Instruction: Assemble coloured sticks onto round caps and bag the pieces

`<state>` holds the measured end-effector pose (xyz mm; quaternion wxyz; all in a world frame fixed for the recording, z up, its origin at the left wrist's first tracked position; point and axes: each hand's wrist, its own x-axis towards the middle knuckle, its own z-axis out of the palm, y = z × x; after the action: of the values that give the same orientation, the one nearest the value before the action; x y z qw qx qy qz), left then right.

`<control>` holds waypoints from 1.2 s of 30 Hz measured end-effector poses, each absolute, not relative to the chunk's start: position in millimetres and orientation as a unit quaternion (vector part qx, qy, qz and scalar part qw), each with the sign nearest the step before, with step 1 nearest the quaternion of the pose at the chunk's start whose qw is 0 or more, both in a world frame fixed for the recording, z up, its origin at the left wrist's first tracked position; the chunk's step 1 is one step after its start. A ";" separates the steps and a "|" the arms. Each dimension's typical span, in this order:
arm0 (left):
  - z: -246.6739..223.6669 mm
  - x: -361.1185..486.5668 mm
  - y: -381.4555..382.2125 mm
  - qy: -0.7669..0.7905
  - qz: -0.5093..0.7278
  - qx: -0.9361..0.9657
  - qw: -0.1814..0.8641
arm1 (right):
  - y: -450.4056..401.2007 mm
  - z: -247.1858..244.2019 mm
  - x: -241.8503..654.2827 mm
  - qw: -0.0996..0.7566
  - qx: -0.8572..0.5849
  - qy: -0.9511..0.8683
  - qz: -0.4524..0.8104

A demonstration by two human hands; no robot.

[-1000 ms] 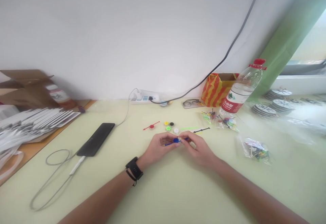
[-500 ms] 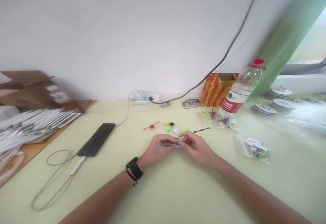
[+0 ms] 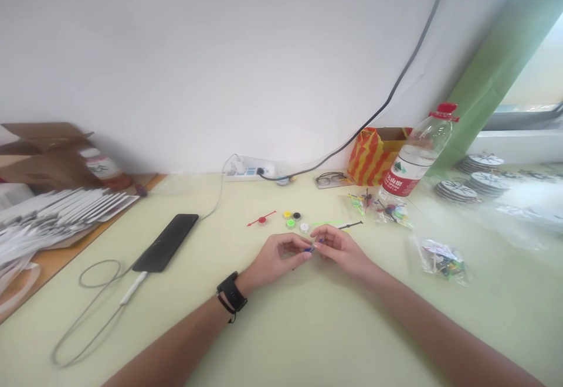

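Between my fingertips is a small blue arrow pointer with a round hub, mostly hidden by the fingers. My left hand pinches one side of it between thumb and forefinger. On the other side, my right hand is also closed around it. Just beyond lie a red arrow with a red round piece, and yellow, black, green and white round pieces. A black arrow and a light green strip lie past my right hand.
Plastic bags of coloured parts lie to the right, near a large water bottle and striped bag. Stacked discs stand farther right. A phone with its cable lies left, and a power strip sits by the wall.
The blue pointer has tilted and turned between my fingertips, and less of it shows now. My right fingers have shifted slightly on it. The pieces on the table stay put.
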<state>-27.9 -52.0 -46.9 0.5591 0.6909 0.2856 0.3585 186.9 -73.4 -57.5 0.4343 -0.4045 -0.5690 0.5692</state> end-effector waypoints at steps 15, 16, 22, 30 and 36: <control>-53.5 -34.5 -38.9 0.301 0.395 0.586 0.640 | -81.4 -62.0 185.5 0.477 -0.419 -0.690 0.347; -53.1 -35.5 -38.8 0.300 0.394 0.588 0.640 | -83.2 -63.2 184.7 0.473 -0.416 -0.698 0.341; -54.6 -37.4 -37.8 0.306 0.387 0.585 0.644 | -83.4 -64.1 187.3 0.417 -0.450 -0.696 0.372; -50.4 -34.5 -39.7 0.311 0.388 0.571 0.653 | -79.6 -62.8 189.8 0.458 -0.428 -0.698 0.347; -51.9 -36.8 -39.4 0.302 0.377 0.574 0.661 | -83.0 -64.6 190.1 0.426 -0.451 -0.705 0.344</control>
<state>-36.8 -39.4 -51.9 0.6615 0.5735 0.3021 0.3772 190.1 -83.0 -64.6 0.4264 -0.4509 -0.7047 0.3438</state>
